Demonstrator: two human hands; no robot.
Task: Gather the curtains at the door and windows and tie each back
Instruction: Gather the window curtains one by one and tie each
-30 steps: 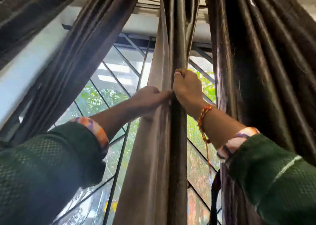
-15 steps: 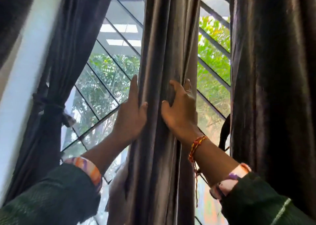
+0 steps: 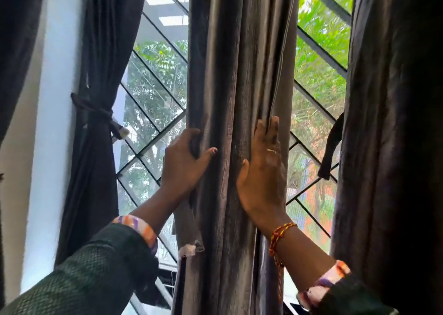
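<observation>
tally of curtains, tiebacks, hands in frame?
Curtains: 4 (far-left edge, tied left curtain, middle curtain, right curtain)
Tiebacks: 2 (knotted tie, loose strap)
Hands: 2 (left hand, right hand)
Total: 8

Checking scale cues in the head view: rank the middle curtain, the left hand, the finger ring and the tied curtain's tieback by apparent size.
1. middle curtain
2. left hand
3. tieback, though farther away, so unsure
4. ring
</observation>
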